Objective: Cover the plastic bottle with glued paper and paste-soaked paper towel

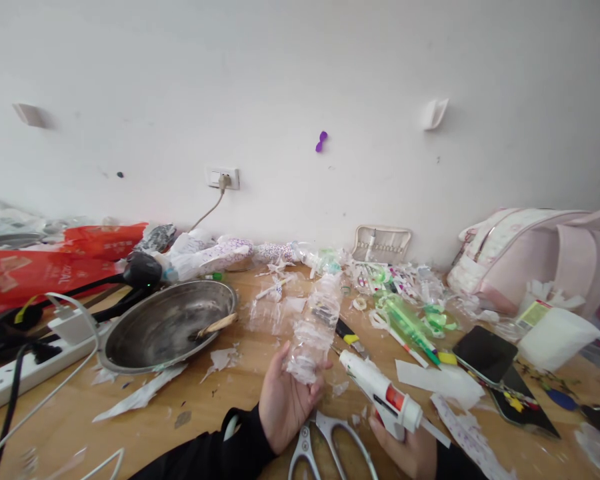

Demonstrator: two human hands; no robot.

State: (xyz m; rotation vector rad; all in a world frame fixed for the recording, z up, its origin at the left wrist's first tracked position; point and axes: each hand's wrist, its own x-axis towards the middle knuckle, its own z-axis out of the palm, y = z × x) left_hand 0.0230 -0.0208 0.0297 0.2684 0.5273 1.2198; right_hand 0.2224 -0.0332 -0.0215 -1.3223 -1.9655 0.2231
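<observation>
My left hand (291, 407) is wrapped round the lower end of a clear plastic bottle (323, 310), with crumpled white material about that end. The bottle tilts up and away from me. In my right hand (405, 447) is a white glue gun (380, 387), gripped by its handle, its nozzle pointing up and left toward the bottle. A pale glue stick (435, 432) juts from the gun's back. Nozzle and bottle look close; I cannot tell whether they touch. Scissors (330, 447) with grey handles lie between my hands, and a utility knife (349, 335) rests beyond the gun.
On the left stand a metal basin (167, 327) and a white power strip (25, 373) with cables. Plastic and paper scraps (395, 280) cover the back. To the right are a black phone (485, 353), a white cup (557, 337) and a pink bag (525, 257).
</observation>
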